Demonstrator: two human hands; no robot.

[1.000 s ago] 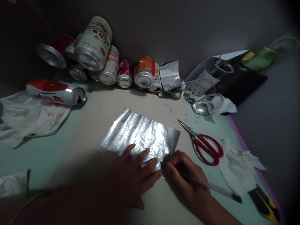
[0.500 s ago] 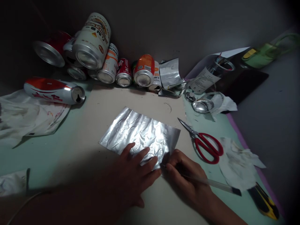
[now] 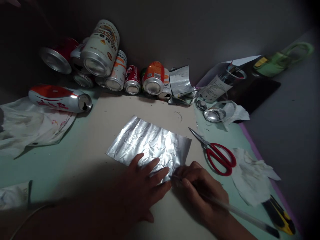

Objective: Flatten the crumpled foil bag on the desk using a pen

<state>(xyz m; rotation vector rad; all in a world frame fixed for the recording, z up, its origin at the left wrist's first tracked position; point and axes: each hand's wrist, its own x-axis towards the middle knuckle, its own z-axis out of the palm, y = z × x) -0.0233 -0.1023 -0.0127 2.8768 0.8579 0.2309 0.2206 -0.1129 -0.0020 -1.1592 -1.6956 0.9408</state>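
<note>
A silvery metal sheet (image 3: pixel 147 136), embossed with raised patterns, lies on a pale board (image 3: pixel 97 133). My left hand (image 3: pixel 147 186) rests with spread fingers on the sheet's near edge. Pinched in my right hand (image 3: pixel 205 186) is a slim pen (image 3: pixel 240 213) with a clear barrel and a dark end. Its tip meets the sheet's near right corner, close to my left fingertips; the exact contact is blurred. Red-handled scissors (image 3: pixel 217 155) lie just beyond my right hand, points toward the far left.
Several drink cans (image 3: pixel 100 50) line the wall, and another can (image 3: pixel 60 98) lies on plastic wrapping (image 3: pixel 30 126). At right are a pen cup (image 3: pixel 216 88), a cut can bottom (image 3: pixel 215 114), crumpled tissue (image 3: pixel 251 176) and a yellow-black utility knife (image 3: pixel 280 215).
My right hand has shifted slightly right and nearer, and the pen's rear end has swung toward the lower right. My left hand stays on the sheet. The view has tilted slightly.
</note>
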